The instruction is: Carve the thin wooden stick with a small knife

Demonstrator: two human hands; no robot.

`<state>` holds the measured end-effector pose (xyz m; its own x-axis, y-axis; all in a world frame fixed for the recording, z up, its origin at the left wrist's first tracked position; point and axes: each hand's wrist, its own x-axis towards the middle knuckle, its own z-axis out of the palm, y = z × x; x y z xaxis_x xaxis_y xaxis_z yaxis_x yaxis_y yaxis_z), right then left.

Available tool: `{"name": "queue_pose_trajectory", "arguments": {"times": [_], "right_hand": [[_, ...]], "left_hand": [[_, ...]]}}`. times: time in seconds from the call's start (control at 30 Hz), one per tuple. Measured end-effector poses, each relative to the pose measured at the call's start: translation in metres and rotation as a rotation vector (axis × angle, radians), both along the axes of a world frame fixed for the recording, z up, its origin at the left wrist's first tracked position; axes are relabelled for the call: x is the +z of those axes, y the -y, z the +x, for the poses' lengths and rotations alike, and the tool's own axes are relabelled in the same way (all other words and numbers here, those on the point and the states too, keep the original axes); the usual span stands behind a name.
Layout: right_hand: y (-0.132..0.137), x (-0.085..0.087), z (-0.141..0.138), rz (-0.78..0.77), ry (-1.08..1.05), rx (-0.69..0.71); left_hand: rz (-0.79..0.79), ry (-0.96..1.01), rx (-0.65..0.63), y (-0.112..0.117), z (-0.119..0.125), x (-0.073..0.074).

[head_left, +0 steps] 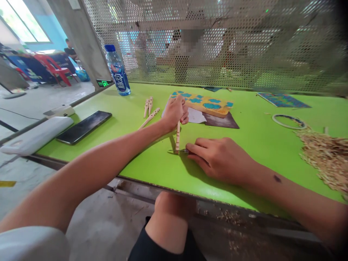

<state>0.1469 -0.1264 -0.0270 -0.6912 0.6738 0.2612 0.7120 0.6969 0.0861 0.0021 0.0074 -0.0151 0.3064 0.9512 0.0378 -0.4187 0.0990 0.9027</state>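
My left hand (176,113) is closed around the far end of a thin notched wooden stick (177,137), whose near end points toward me. In my right hand (219,157) is a carving knife (186,151), gripped near its blade. The thin blade lies across the stick's near end and seems to touch it. Several similar carved sticks (148,107) rest on the table left of my left hand. Behind that hand are a yellow board with blue patches (208,104), a scrap of white paper (196,116) and a dark flat sheet (224,120).
On the green table (152,156), a phone (85,127) and a white case (40,136) lie left, a drink bottle (118,72) behind them. Wood shavings (324,157), a tape ring (288,121) and a patterned card (284,100) lie right. A perforated metal screen (157,47) borders the back.
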Motion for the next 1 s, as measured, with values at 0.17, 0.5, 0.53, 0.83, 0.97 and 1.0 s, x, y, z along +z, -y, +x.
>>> {"name": "queue_pose_trajectory", "arguments": {"times": [0.17, 0.5, 0.53, 0.83, 0.97, 1.0], "right_hand": [[0.005, 0.0, -0.005, 0.027, 0.077, -0.022], [0.006, 0.016, -0.002, -0.284, -0.034, -0.091], [0.004, 0.018, 0.0, -0.314, -0.063, -0.085], [-0.005, 0.009, 0.009, -0.262, -0.198, 0.009], [-0.005, 0.003, -0.002, -0.108, -0.088, 0.031], [-0.004, 0.003, -0.005, -0.087, -0.06, 0.028]], "left_hand": [[-0.023, 0.001, 0.018, 0.0, 0.0, -0.001], [-0.016, 0.062, -0.012, 0.003, -0.001, 0.005], [-0.001, 0.058, 0.0, 0.004, -0.002, 0.007], [-0.012, 0.057, -0.005, 0.006, -0.003, 0.006], [-0.06, 0.053, -0.008, 0.002, -0.001, 0.0], [-0.054, 0.045, -0.015, 0.001, -0.001, -0.002]]}}
